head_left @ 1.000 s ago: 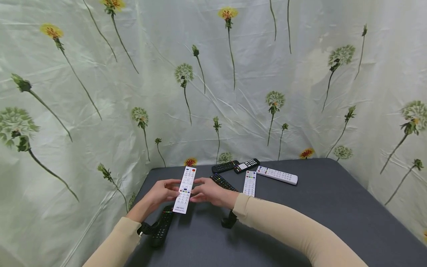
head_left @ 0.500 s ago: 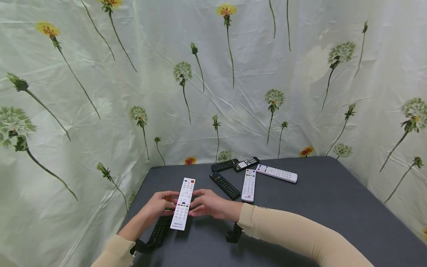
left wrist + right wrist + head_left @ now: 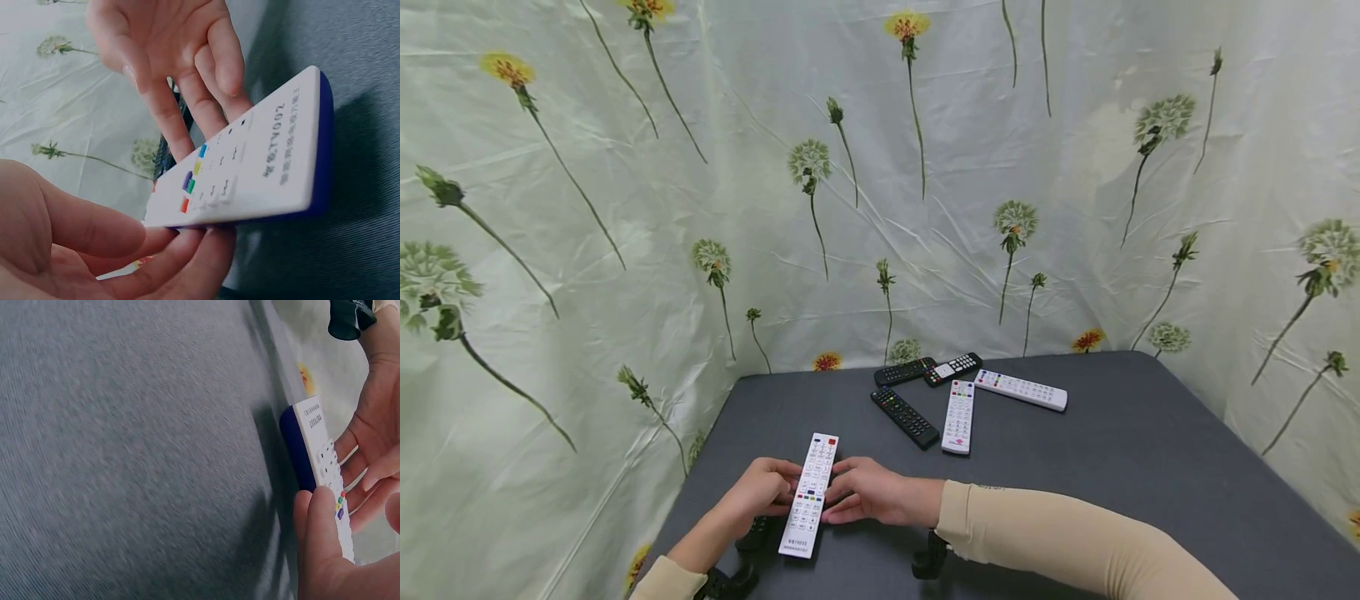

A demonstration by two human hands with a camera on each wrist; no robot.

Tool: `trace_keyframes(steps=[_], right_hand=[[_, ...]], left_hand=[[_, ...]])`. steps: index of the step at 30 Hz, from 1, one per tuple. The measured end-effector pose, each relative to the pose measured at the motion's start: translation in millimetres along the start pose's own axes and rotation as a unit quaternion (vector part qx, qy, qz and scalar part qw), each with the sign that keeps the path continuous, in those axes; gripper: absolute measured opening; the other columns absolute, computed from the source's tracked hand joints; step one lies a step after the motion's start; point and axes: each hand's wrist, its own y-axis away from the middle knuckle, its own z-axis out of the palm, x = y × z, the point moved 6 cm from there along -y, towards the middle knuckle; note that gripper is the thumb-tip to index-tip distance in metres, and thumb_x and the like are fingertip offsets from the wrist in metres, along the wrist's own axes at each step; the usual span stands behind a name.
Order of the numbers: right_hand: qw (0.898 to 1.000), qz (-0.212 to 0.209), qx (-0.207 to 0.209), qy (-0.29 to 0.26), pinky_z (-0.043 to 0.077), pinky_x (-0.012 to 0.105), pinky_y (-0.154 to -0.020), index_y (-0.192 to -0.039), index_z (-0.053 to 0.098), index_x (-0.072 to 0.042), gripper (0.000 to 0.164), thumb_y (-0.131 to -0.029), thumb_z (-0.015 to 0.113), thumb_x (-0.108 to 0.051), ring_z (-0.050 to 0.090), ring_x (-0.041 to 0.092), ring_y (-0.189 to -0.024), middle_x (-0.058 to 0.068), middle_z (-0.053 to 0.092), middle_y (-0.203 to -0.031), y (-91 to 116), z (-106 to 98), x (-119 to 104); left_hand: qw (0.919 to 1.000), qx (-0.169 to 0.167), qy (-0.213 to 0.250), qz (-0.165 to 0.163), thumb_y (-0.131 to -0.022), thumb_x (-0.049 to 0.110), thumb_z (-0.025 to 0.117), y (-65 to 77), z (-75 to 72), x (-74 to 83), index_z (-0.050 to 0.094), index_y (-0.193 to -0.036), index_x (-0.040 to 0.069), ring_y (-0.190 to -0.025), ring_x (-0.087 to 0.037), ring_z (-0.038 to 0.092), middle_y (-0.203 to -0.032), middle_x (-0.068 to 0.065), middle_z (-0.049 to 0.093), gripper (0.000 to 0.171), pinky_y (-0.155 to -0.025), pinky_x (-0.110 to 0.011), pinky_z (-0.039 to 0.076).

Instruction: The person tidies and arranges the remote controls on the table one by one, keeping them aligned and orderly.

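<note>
A long white remote control (image 3: 809, 497) with a dark blue underside (image 3: 324, 144) is held between both hands over the dark table. My left hand (image 3: 758, 493) grips its left edge, several fingers tucked under it and the thumb along the side. On the opposite edge, my right hand (image 3: 874, 493) holds it with thumb and fingers at the side. Buttons face up, with a row of coloured keys (image 3: 190, 181) near the middle. Below the left hand lies a black remote (image 3: 752, 533), mostly covered by that hand and the white remote.
Farther back on the dark table (image 3: 1075, 467) lie a black remote (image 3: 906, 417), a white one (image 3: 957, 418), another white one (image 3: 1022, 390) at the right, and two dark ones (image 3: 904, 372) at the rear. A flowered curtain (image 3: 925, 250) hangs behind.
Both hands and the white remote between them have come down and nearer in the head view. The black remote at the left is now more covered. The remotes at the back lie as before.
</note>
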Motion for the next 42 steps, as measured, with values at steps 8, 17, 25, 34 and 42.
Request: trace_keyframes(steps=[8,17,25,34,42], right_hand=[[1.0,0.016,-0.021,0.003,0.057,0.042,-0.086,-0.136,0.042,0.008,0.054,-0.086,0.06,0.001,0.07,0.035,-0.093,0.026,0.064,-0.107,2,5,6],[0.999,0.036,-0.032,0.023,0.055,0.042,-0.09,-0.131,0.051,0.007,0.043,-0.089,0.06,-0.001,0.07,0.037,-0.097,0.026,0.064,-0.108,3,8,10],[0.999,0.033,-0.03,0.027,0.056,0.042,-0.088,-0.128,0.054,0.005,0.04,-0.089,0.06,-0.002,0.07,0.036,-0.096,0.025,0.065,-0.106,2,9,11],[0.999,0.032,-0.035,0.024,0.058,0.039,-0.085,-0.129,0.053,0.006,0.042,-0.089,0.06,-0.002,0.071,0.033,-0.094,0.024,0.066,-0.104,3,9,12],[0.999,0.026,-0.039,0.022,0.058,0.038,-0.084,-0.128,0.054,0.007,0.04,-0.089,0.059,-0.002,0.071,0.03,-0.091,0.026,0.066,-0.106,3,8,14]], left_hand=[[0.9995,0.005,-0.03,-0.013,-0.084,-0.007,0.045,4.9,3.8,-3.8,0.06,-0.121,-0.016,-0.079,-0.026,0.062,-0.096,-0.016,0.065,0.041,-0.07,-0.044,0.057],[0.9974,-0.002,-0.07,-0.015,-0.084,-0.006,0.046,4.6,9.1,-7.6,0.063,-0.115,-0.016,-0.073,-0.025,0.063,-0.089,-0.013,0.065,0.037,-0.065,-0.041,0.058],[0.9957,0.009,-0.091,-0.017,-0.088,-0.004,0.047,7.4,8.5,-5.6,0.062,-0.116,-0.016,-0.074,-0.025,0.062,-0.091,-0.013,0.064,0.034,-0.065,-0.041,0.058],[0.996,0.0,-0.089,-0.008,-0.09,-0.002,0.048,9.9,7.7,-5.6,0.061,-0.119,-0.017,-0.074,-0.025,0.063,-0.091,-0.013,0.065,0.035,-0.065,-0.041,0.059],[0.9963,-0.001,-0.085,-0.007,-0.089,-0.002,0.049,11.4,8.2,-5.7,0.061,-0.119,-0.018,-0.073,-0.024,0.065,-0.09,-0.013,0.065,0.035,-0.065,-0.042,0.059]])
